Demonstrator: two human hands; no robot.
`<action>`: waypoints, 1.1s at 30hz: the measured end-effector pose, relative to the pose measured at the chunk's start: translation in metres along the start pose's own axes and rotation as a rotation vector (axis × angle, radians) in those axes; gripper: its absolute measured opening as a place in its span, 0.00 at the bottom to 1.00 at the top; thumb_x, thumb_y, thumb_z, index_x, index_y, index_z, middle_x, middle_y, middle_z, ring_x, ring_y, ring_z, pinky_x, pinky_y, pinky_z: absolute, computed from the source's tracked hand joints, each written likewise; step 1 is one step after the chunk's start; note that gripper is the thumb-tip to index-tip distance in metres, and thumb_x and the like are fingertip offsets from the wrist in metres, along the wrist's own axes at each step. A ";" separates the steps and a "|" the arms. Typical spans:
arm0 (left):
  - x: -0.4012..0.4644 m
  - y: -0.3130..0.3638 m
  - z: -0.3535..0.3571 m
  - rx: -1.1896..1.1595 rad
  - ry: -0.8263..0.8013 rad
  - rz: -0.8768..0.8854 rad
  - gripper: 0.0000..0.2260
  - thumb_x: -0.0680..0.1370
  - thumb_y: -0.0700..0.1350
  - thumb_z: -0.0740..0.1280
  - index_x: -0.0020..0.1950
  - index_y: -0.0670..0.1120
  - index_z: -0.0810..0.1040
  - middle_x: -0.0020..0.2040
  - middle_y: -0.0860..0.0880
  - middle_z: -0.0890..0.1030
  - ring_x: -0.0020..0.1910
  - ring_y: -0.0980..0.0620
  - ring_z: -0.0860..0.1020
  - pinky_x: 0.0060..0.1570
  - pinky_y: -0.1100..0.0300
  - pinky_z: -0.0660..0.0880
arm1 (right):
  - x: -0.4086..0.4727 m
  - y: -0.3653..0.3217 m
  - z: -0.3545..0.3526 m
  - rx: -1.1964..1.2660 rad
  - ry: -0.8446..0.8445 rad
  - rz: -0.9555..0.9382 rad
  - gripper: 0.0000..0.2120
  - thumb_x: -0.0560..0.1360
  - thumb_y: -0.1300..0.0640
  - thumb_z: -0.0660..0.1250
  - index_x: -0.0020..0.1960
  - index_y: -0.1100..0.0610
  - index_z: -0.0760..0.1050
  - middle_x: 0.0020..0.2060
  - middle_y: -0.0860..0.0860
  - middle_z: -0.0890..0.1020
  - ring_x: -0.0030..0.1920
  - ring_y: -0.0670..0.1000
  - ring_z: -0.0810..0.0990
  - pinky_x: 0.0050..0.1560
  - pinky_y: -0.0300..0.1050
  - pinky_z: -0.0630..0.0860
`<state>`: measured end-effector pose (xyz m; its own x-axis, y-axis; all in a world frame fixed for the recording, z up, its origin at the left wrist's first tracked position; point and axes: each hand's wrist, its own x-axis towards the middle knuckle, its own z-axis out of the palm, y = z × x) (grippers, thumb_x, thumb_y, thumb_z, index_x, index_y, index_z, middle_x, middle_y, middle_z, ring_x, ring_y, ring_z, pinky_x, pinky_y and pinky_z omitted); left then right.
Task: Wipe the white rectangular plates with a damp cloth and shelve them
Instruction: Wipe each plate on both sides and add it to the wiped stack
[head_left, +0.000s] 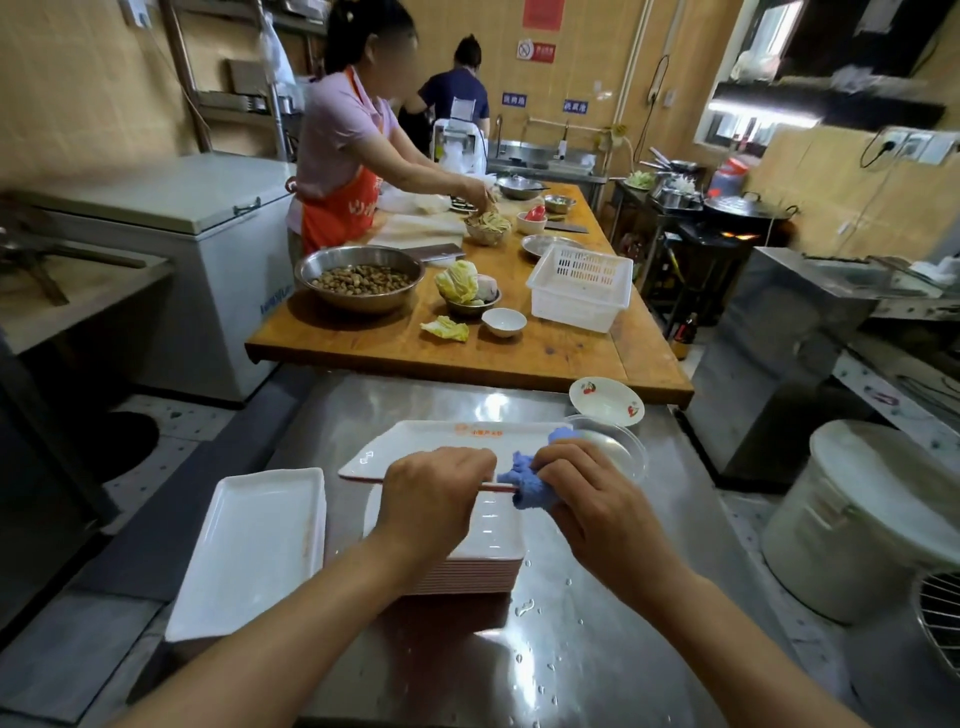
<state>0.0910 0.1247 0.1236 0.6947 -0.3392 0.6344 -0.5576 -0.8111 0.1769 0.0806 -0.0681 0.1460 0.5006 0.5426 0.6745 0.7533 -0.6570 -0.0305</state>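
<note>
My left hand (434, 491) grips the near edge of a white rectangular plate (441, 444), holding it raised over a stack of like plates (493, 551) on the steel counter. My right hand (587, 499) holds a bunched blue cloth (527, 480) against the raised plate's right near edge. Another white rectangular plate (254, 551) lies flat at the left of the counter, beside the stack.
A clear bowl (618, 441) and a cherry-print dish (605, 400) sit behind my right hand. A wooden table (545, 353) ahead carries bowls, cabbage and a white basket (582, 286); a person in an orange apron works there. A white bucket (862, 519) stands at right. Water drops dot the counter.
</note>
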 end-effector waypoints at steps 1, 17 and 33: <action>0.000 -0.001 -0.001 -0.002 0.022 0.020 0.06 0.67 0.38 0.75 0.37 0.45 0.80 0.32 0.47 0.81 0.28 0.47 0.79 0.25 0.57 0.76 | 0.001 0.001 -0.003 0.030 -0.017 0.009 0.14 0.81 0.49 0.55 0.48 0.58 0.72 0.46 0.53 0.79 0.46 0.49 0.75 0.40 0.42 0.78; 0.001 -0.022 -0.025 0.111 -0.019 0.337 0.11 0.78 0.39 0.61 0.39 0.45 0.79 0.37 0.48 0.83 0.35 0.49 0.81 0.28 0.61 0.73 | 0.011 0.031 -0.013 0.158 -0.440 0.199 0.24 0.70 0.75 0.65 0.57 0.51 0.80 0.64 0.45 0.75 0.65 0.46 0.71 0.61 0.35 0.72; 0.013 -0.022 -0.034 -0.359 0.025 -0.389 0.08 0.74 0.45 0.71 0.52 0.49 0.81 0.39 0.52 0.83 0.38 0.50 0.81 0.38 0.57 0.78 | 0.024 0.033 -0.021 0.752 0.068 0.890 0.19 0.78 0.69 0.58 0.54 0.46 0.75 0.47 0.46 0.81 0.47 0.41 0.79 0.42 0.29 0.74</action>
<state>0.0964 0.1541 0.1534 0.8726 -0.0308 0.4874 -0.3845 -0.6589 0.6466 0.1085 -0.0883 0.1767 0.9726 0.0027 0.2323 0.2221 -0.3032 -0.9267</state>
